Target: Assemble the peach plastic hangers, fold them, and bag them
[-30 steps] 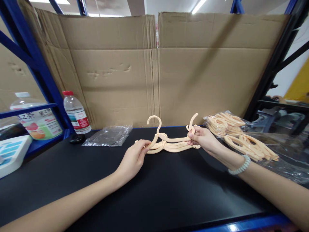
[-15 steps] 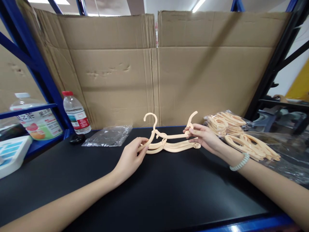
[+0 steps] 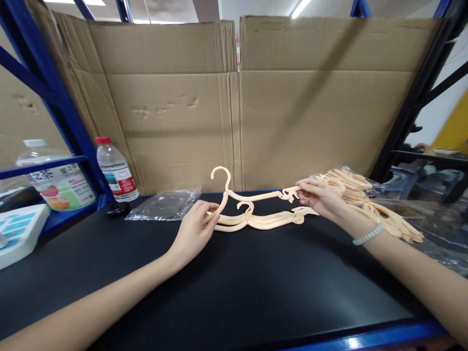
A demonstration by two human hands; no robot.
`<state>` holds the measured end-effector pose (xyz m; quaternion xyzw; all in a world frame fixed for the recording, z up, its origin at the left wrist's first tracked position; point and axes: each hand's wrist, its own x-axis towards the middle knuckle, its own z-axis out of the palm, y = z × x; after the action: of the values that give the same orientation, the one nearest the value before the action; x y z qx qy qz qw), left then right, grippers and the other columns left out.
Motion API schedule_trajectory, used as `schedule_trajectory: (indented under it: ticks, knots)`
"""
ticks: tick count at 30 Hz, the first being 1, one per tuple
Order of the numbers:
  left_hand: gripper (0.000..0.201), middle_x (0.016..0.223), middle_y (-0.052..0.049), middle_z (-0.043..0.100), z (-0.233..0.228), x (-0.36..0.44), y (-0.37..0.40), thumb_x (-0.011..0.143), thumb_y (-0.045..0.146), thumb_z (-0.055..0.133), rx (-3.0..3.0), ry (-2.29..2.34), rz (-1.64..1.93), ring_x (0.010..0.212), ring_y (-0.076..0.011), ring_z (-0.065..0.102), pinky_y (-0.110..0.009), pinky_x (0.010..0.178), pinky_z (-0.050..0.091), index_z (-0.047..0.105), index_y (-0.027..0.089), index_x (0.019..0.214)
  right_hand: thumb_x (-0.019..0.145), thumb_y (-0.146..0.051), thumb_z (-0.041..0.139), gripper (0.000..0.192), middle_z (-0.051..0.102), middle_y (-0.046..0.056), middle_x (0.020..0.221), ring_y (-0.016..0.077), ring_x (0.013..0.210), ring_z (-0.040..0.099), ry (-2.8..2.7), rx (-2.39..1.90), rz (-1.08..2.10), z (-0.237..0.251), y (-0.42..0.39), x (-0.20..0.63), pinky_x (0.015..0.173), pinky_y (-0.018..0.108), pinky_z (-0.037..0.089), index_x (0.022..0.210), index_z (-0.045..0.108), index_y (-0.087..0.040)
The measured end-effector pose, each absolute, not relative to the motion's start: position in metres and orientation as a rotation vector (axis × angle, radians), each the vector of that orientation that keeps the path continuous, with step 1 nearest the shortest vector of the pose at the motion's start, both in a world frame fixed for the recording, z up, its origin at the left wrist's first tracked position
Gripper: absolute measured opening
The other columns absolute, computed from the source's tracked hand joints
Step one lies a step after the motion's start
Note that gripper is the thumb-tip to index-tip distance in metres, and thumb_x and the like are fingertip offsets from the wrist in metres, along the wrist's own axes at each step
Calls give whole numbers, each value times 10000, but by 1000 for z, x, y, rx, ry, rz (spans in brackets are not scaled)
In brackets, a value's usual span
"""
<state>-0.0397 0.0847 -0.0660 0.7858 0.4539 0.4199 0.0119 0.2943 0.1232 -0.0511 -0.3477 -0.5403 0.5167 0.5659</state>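
Peach-coloured plastic was what I had between my fingers: one hanger (image 3: 256, 196), lifted clear of the black tabletop (image 3: 234, 282). My left hand (image 3: 193, 231) pinched its left arm just below the hook, thumb and fingertips closed on the thin bar, and the hook curled upward above my knuckles. My right hand (image 3: 320, 199) gripped the hanger's other end, fingers closed round the ornate tip, so the piece ran nearly level between both hands, slightly higher on the right.

Directly under it lay a small stack of matching hangers (image 3: 263, 220) flat on the tabletop, their hooks pointing toward the back; the raised hanger was apart from them along most of its length, though I could not tell whether the left ends touched near my fingers.

Just behind my right wrist, with its pale bead bracelet (image 3: 367, 234), sat a heap of bagged hangers (image 3: 365, 200) in clear wrapping. To the left of the stack, near the back edge, lay an empty clear plastic bag (image 3: 164, 204), and farther left stood a water bottle (image 3: 116, 170) with a red cap, upright beside a blue shelf post (image 3: 54, 92). Cardboard sheets (image 3: 237, 107) stood upright as a wall behind everything.
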Motion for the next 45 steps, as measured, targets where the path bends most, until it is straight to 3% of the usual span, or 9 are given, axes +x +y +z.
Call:
schedule_trajectory:
  ticks: [8,17,26,45]
  knots:
    - [165,835,-36,549,-57,-48,89,888,231,450,2698,1313,1059,778,-176,551,-304,704,462,592,191,963,632,-294,771,224,706,37,788,135,641,612,-1910,-1186,997,-32,122,328,588,241,475,832,733,-200]
    - [124,866,-43,586,-59,-44,81,860,146,463,2930,1178,696,805,-185,552,-295,699,449,573,191,897,683,-369,710,235,701,44,744,177,702,630,-2397,-1334,793,-31,128,345,635,261,461,796,715,-163]
    - [123,950,-45,600,-65,-41,77,864,152,469,2907,1196,573,851,-186,578,-295,728,474,573,193,914,701,-373,642,254,665,49,722,164,658,597,-2492,-1464,782,-35,132,350,612,276,462,803,669,-143]
    - [192,898,-78,593,-69,-32,69,879,97,406,3156,1308,649,858,-215,547,-349,746,480,588,156,884,668,-244,575,154,663,49,683,170,636,602,-2519,-1575,570,-38,130,339,570,250,441,755,651,-143]
